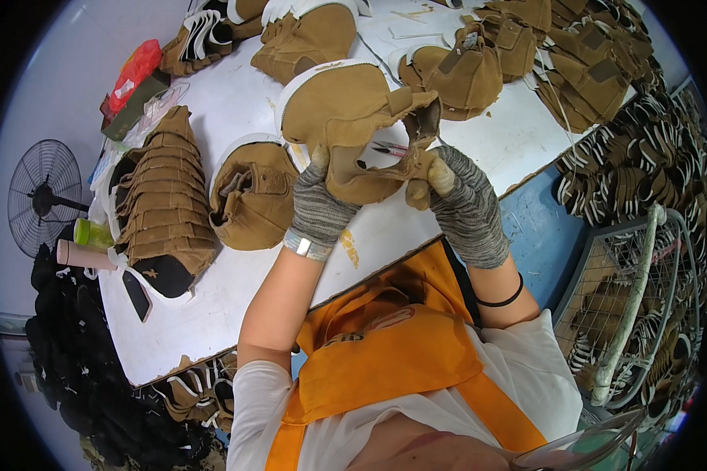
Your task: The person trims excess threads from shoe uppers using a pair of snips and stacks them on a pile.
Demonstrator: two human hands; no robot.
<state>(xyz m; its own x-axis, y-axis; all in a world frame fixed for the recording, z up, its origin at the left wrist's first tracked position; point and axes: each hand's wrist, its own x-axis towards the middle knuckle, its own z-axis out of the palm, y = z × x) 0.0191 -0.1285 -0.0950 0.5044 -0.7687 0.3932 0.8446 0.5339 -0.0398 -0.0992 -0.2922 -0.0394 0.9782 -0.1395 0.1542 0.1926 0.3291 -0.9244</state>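
A brown suede shoe upper (339, 106) with a white band along its edge is held up over the white table. My left hand (318, 206), in a grey knitted fingerless glove, grips its left side with the thumb on top. My right hand (465, 206), gloved alike, pinches the right end of its collar. The collar is spread between both hands, and through its opening shows a small pointed tool with a reddish handle (391, 149). Another brown upper (259, 206) lies just left of my left hand. Further right, beyond my right hand, sits one more upper (462, 78).
A nested row of brown uppers (163, 192) lies on the table (212, 314) at left, near a dark phone-like slab (137, 297). More stacks line the far side. A fan (44, 192) stands left, black goods (71, 353) below it. At right is a wire cart (605, 314) with uppers.
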